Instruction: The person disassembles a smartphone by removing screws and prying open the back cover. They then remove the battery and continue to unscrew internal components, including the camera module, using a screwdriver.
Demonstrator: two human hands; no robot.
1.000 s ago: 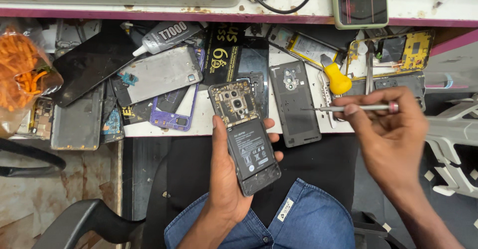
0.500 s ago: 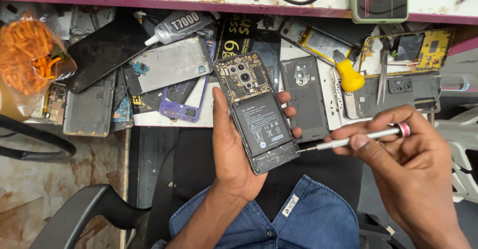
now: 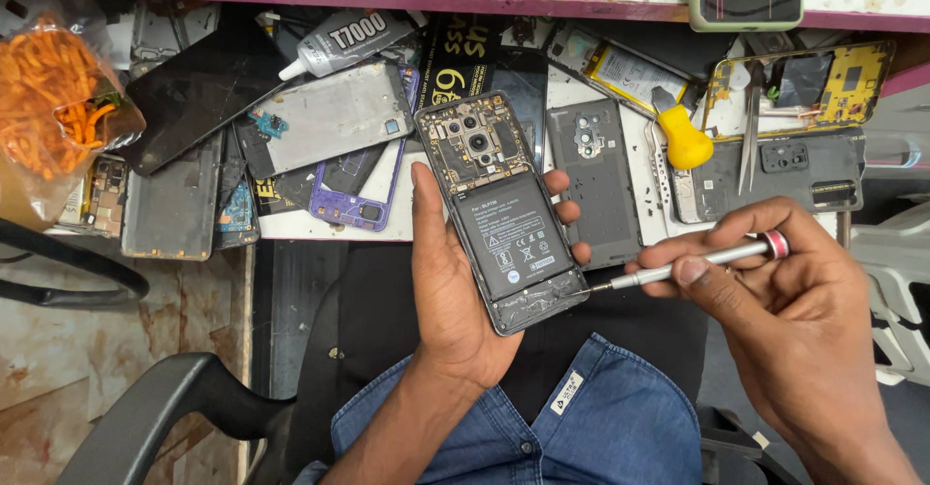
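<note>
1. My left hand (image 3: 450, 291) cradles the opened phone (image 3: 504, 209) at the centre of the frame, back side up with its cover off. My thumb lies along its left edge and my fingers wrap its right edge, clamping it firmly.
2. My right hand (image 3: 785, 320), at the lower right, pinches a slim silver screwdriver (image 3: 693, 264) between thumb and fingertips. Its tip touches the phone's lower right corner, just under the black battery (image 3: 513, 238).
3. As I judge it, I am working the screws along the bottom of the frame. Whether the tip sits in a screw head is too small to tell.
4. The next move calls for a steady phone, the driver pressed straight into the screw, and gentle turns so the tip does not slip onto the battery.
5. The dark back cover (image 3: 593, 180) lies on the bench just right of the phone. A yellow-handled tool (image 3: 683, 141) and tweezers (image 3: 751, 126) lie beyond it, and a glue tube (image 3: 339, 39) sits at the upper left.
</note>
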